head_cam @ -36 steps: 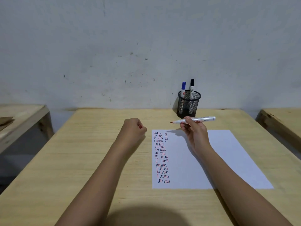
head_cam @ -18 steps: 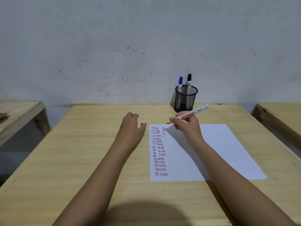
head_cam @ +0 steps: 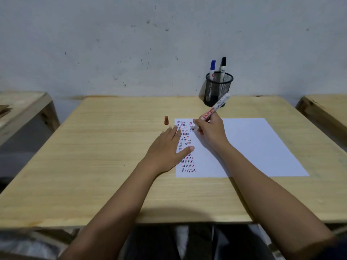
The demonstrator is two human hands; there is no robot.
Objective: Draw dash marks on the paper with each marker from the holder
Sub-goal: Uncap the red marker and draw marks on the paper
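A white sheet of paper (head_cam: 249, 147) lies on the wooden table (head_cam: 105, 166), with columns of red, blue and black dash marks (head_cam: 186, 162) along its left side. My right hand (head_cam: 211, 129) grips a red marker (head_cam: 216, 107), uncapped, its tip touching the paper near the top of the second column. My left hand (head_cam: 165, 149) lies flat with fingers spread over the paper's left edge. The red cap (head_cam: 166, 120) stands on the table just left of the paper. A black mesh holder (head_cam: 217, 90) at the back holds a blue marker (head_cam: 212, 69) and a black marker (head_cam: 222, 67).
A grey wall runs close behind the table. Other wooden tables stand at the far left (head_cam: 20, 109) and far right (head_cam: 324, 109). My legs show below the table's front edge.
My left hand opened, left the red cap on the table and came down flat on the paper. My right hand lowered the red marker's tip onto the sheet.
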